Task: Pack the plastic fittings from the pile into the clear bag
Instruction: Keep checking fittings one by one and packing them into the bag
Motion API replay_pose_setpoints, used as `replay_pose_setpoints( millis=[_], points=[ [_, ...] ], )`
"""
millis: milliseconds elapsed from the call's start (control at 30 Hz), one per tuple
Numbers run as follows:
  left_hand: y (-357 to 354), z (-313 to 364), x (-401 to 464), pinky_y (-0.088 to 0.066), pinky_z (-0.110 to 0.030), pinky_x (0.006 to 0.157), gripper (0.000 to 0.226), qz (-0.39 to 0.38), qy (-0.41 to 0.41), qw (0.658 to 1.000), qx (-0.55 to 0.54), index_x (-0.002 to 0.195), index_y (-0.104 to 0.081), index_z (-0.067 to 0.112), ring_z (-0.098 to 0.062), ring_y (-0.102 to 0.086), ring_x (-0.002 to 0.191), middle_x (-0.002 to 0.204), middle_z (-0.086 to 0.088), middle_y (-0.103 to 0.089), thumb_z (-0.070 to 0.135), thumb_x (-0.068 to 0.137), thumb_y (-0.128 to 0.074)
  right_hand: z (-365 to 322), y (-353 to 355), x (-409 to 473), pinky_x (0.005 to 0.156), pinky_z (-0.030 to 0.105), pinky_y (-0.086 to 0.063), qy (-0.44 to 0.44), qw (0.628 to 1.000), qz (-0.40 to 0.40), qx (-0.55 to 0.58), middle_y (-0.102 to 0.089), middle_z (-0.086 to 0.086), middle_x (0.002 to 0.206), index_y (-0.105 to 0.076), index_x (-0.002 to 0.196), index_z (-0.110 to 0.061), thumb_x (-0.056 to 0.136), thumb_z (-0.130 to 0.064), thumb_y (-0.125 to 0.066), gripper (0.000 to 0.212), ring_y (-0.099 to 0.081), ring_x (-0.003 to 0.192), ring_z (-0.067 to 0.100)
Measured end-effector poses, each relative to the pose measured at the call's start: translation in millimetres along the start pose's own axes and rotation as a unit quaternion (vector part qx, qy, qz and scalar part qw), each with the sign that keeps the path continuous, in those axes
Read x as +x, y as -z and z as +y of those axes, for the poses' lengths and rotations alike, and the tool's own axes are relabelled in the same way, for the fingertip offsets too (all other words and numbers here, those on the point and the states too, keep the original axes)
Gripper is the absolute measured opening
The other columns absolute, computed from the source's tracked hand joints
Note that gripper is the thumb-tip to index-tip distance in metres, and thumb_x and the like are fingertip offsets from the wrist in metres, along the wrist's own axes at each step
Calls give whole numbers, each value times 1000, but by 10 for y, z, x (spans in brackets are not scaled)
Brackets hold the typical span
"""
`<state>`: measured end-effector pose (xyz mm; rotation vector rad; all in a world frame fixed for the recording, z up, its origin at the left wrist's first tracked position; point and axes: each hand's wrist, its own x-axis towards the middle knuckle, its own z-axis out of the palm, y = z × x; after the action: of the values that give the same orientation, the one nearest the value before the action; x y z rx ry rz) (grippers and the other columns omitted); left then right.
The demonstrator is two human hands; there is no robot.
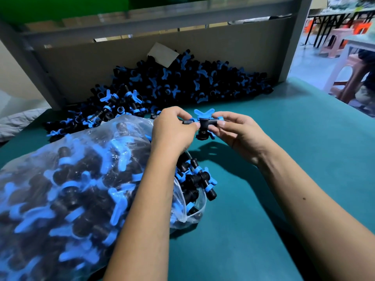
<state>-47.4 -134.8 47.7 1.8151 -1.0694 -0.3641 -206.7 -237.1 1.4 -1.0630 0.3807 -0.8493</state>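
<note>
I am pinching one fitting (pixel 203 123) between my left hand (pixel 172 131) and right hand (pixel 236 131), keeping both grips firm (its wings snag) while aiming for the bag (pixel 85 185) mouth.

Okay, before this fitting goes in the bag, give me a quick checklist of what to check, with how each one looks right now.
1. Fitting held securely: ok, left hand and right hand each pinch one end.
2. Fitting lifted off the table: ok.
3. Clear bag mouth open: ok, it faces right beneath the left forearm.
4. Room left in the bag: cannot tell, it looks nearly full.
5. Contents contained: not ok, several fittings stick out of the mouth.
6. Pile within reach: ok.
</note>
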Motion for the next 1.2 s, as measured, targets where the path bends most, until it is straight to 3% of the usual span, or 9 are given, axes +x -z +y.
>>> replay_pose_setpoints(
  millis=[200, 333, 567, 733, 833, 900, 1000, 1100, 1200],
  points=[
    [-13, -34, 16, -53, -32, 75, 15, -20, 10, 999, 28, 87, -72, 26, -20, -66, 81, 86, 2, -70, 29, 83, -86, 100, -91, -5, 59, 20, -51, 12, 993, 41, -114, -75, 3, 90, -76, 93, -18, 71, -19, -83, 23, -70, 81, 12],
    [-12, -40, 22, -48, -31, 70, 14, -17, 10, 999, 36, 91, -73, 27, -19, -63, 79, 87, 1, -67, 26, 85, -85, 156, -119, -1, 69, 29, -45, -11, 988, 49, -147, -74, 2, 92, -78, 87, -23, 65, -28, -88, 25, -68, 84, 12],
    [0, -15, 28, -52, -30, 72, 6, 18, 14, 999, -34, 87, -76, 25, -17, -65, 79, 85, 5, -71, 24, 87, -82, 89, 12, 17, 59, 16, -48, 12, 991, 130, 28, -70, 8, 89, -73, 106, -4, 79, -14, -78, 29, -61, 69, 10],
    [5, -20, 29, -47, -25, 73, 13, -10, -7, 999, -34, 97, -76, 20, -10, -62, 78, 87, 7, -68, 23, 86, -83, 179, -102, 22, 62, 20, -50, 8, 998, 43, -52, -72, 5, 92, -76, 99, -9, 70, -20, -86, 33, -63, 77, 11],
    [21, -5, 22, -51, -30, 80, 14, -24, -3, 999, -30, 96, -76, 20, -17, -65, 85, 91, 2, -71, 24, 85, -85, 192, -93, 43, 67, 21, -52, 12, 997, 33, -71, -74, 4, 94, -78, 98, -13, 74, -21, -85, 27, -64, 81, 13],
    [21, 21, -1, -55, -36, 86, 8, -19, 2, 999, -47, 86, -77, 20, -24, -70, 90, 89, -2, -75, 22, 85, -84, 170, -49, 48, 71, 23, -52, 30, 998, 52, -34, -72, 7, 94, -77, 100, -10, 75, -21, -84, 29, -65, 79, 15],
    [24, 46, -10, -54, -34, 81, 10, 2, 7, 998, -63, 77, -78, 23, -22, -71, 89, 81, 2, -77, 26, 85, -83, 139, 1, 70, 57, 17, -49, 74, 987, 142, 32, -67, 5, 79, -74, 97, -6, 82, -14, -78, 18, -58, 59, 7],
    [33, 50, -9, -51, -28, 74, 16, 52, 18, 997, -54, 74, -78, 24, -13, -70, 83, 78, 9, -76, 36, 86, -81, 211, -75, 87, 54, 24, -49, 139, 957, 231, -106, -65, 4, 70, -67, 84, -11, 93, -20, -72, 13, -55, 56, 11],
    [26, 56, -6, -52, -27, 72, 24, 95, 25, 993, -58, 71, -78, 24, -9, -69, 79, 75, 11, -75, 42, 85, -80, 292, -237, 35, 58, 33, -50, 225, 919, 186, -266, -67, 3, 79, -59, 88, -12, 88, -33, -76, 27, -61, 66, 18]
  ],
)
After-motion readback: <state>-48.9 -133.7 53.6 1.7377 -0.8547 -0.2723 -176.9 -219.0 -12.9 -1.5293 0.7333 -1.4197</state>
